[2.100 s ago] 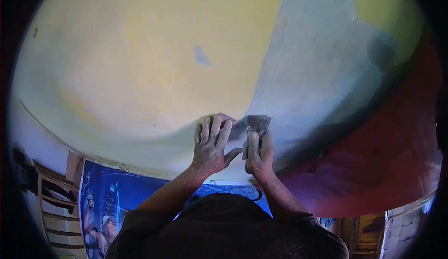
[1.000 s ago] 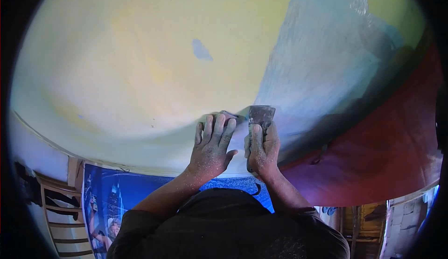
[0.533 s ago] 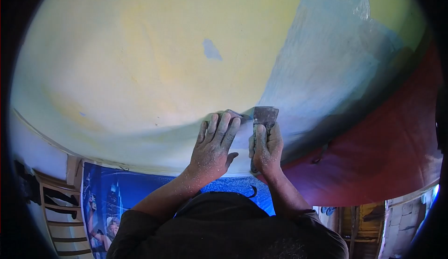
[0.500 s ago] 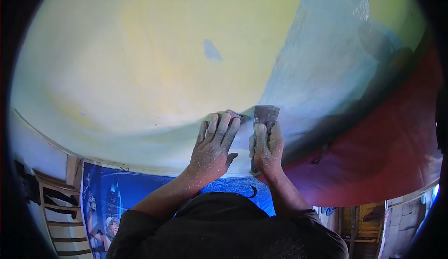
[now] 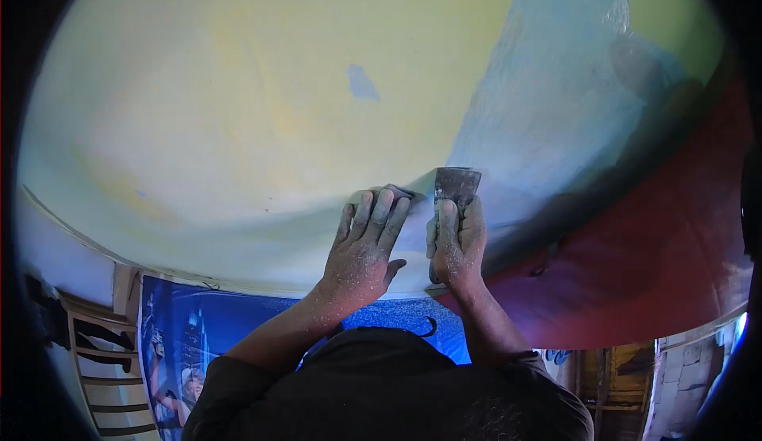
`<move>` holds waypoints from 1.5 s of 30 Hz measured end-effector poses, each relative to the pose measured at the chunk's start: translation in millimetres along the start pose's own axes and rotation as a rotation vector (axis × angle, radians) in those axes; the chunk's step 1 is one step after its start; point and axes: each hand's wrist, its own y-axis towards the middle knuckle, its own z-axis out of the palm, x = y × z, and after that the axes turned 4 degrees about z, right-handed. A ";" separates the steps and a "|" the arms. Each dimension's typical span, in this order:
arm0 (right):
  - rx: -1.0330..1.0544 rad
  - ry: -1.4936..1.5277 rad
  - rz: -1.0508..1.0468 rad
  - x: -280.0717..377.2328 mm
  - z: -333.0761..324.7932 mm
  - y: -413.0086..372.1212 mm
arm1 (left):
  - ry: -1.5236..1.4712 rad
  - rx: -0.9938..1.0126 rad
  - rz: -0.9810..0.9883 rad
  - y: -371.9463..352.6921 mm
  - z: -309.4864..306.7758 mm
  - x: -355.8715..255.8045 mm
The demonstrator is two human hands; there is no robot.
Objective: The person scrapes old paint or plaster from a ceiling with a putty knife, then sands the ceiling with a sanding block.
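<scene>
Head view: gripping scraper (image 5: 457, 181) in curled right hand (image 5: 458, 241), long axis roughly square to nearby lower edge of surface (image 5: 278, 115); just left, covering dark pad (image 5: 403, 192) with nearly straight-fingered left hand (image 5: 363, 246), unclear whether gripping.

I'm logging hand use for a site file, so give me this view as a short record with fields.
Left hand: fingers extended over a dark piece, mostly hidden
Right hand: gripping a scraper, blade end away from the body
Dust: pale specks on the left hand
Main surface: yellowish surface with a pale blue band and small blue patch
Right side: red surface
Lower left: blue poster
</scene>
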 end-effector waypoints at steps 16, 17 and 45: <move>0.001 0.024 0.118 -14.0 1.5 -10.0 | 0.027 -0.005 0.018 1.4 -0.8 2.3; 0.002 0.031 0.101 -15.2 1.7 -9.8 | 0.030 0.000 0.021 1.1 -0.9 1.9; -0.005 0.090 0.117 -17.6 3.2 -10.7 | 0.036 0.000 0.017 2.1 -0.7 0.9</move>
